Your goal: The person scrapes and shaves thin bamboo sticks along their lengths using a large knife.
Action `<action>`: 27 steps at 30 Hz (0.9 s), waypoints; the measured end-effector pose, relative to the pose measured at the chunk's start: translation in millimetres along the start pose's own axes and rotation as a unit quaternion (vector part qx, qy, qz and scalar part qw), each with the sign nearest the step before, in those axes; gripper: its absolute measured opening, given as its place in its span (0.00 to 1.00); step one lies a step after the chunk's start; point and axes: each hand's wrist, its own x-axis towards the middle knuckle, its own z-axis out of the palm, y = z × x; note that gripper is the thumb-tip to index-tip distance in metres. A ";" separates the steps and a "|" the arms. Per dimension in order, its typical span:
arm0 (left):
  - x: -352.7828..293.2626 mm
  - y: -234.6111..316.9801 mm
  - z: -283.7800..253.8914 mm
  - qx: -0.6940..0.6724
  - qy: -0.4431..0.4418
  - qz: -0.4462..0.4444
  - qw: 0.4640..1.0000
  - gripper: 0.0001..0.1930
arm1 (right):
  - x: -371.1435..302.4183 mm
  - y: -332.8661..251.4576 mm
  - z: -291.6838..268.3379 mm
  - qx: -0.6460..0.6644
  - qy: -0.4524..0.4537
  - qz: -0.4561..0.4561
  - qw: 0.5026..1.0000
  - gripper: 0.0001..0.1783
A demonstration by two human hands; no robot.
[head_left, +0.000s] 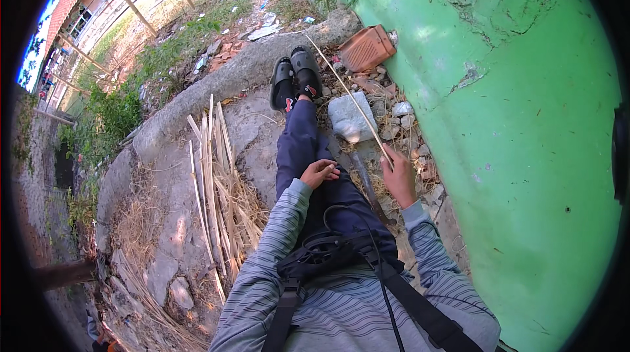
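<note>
My right hand (pixel 399 178) is closed around the lower end of a long, thin, pale strip of split bamboo or wood (pixel 348 92). From there the strip slants up and left over a grey-white stone block (pixel 351 117), its far tip near my shoes. My left hand (pixel 320 173) hovers over or rests on my thigh, fingers loosely bent and nothing visible in them. Between my leg and the right hand lies a long, dark, narrow tool (pixel 365 178), which looks like a blade.
Left of my legs lies a bundle of pale split strips (pixel 213 188) with loose shavings (pixel 239 211). A green wall (pixel 512 142) rises on the right, with rubble (pixel 407 122) and an orange-brown hollow brick (pixel 367 48) along its foot. A raised concrete edge (pixel 216 83) curves beyond my feet.
</note>
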 end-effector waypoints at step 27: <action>-0.9 1.2 -0.8 0.002 -0.009 0.012 1.000 0.19 | -38.8 74.4 63.2 0.284 -0.150 0.342 0.883 0.19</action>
